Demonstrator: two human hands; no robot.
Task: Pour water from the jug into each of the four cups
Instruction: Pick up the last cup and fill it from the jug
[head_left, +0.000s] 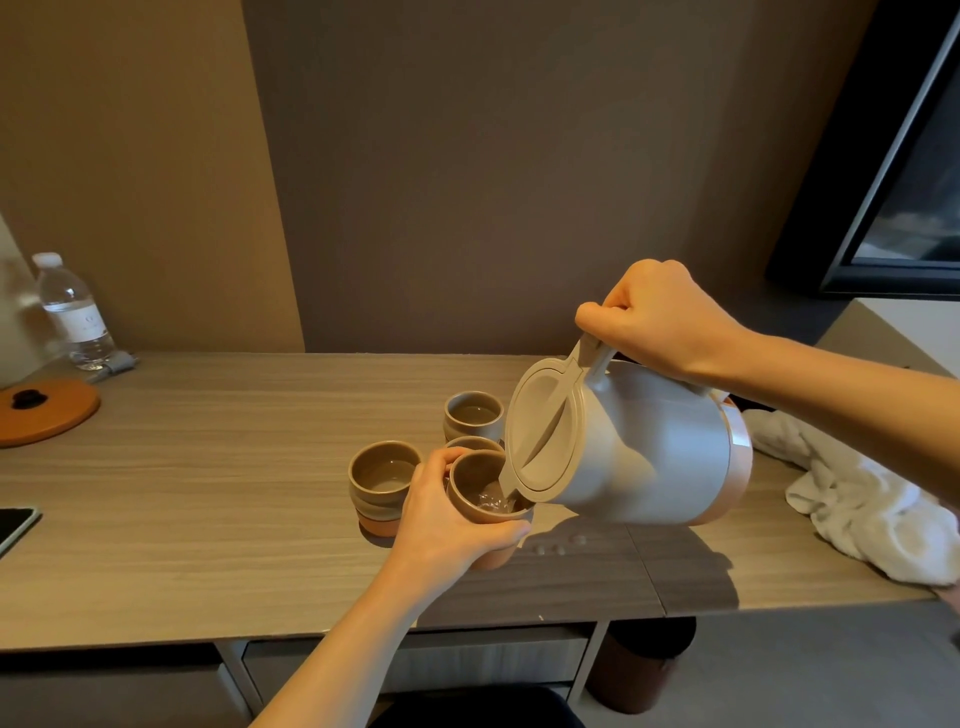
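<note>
My right hand (660, 317) grips the handle of a grey jug (660, 447) with a beige lid, tipped steeply to the left. Its spout hangs over a brown ceramic cup (480, 501) that my left hand (447, 525) holds tilted just above the table, and water runs into it. Three other cups stand on the table: one at the left (383, 480), one at the back (471, 415), and one (470, 443) mostly hidden behind the held cup. The left and back cups hold water.
A few water drops (558, 545) lie on the wooden table (208, 519) under the jug. A white towel (857, 493) lies at the right edge, a water bottle (72, 312) and an orange lid (44, 410) at the far left, a phone (13, 525) at the left edge.
</note>
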